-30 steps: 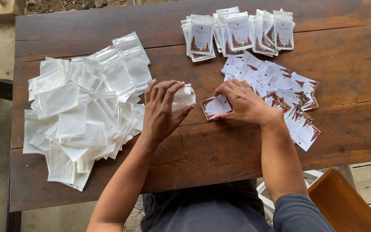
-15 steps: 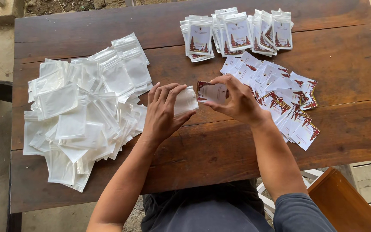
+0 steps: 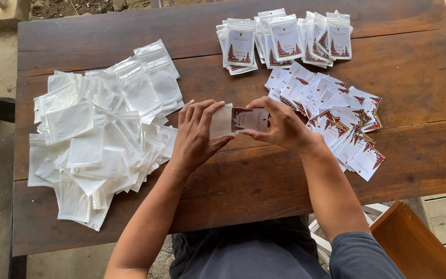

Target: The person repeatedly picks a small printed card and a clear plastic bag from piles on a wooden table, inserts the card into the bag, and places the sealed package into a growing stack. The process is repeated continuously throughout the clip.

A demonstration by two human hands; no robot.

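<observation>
At surface centre: card meets pouch.
L hand grips clear pouch; R hand pinches printed card; loose cards at 3 o'clock.

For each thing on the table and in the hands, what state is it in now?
Left hand: holds a clear pouch, raised off the table.
Right hand: holds a printed card, its end at the pouch mouth.
Pouch pile: loose, empty, overlapping.
Card pile: spread out, unbagged.
Bagged cards: in overlapping stacks at the far edge.
Table: wooden, dark, worn.
</observation>
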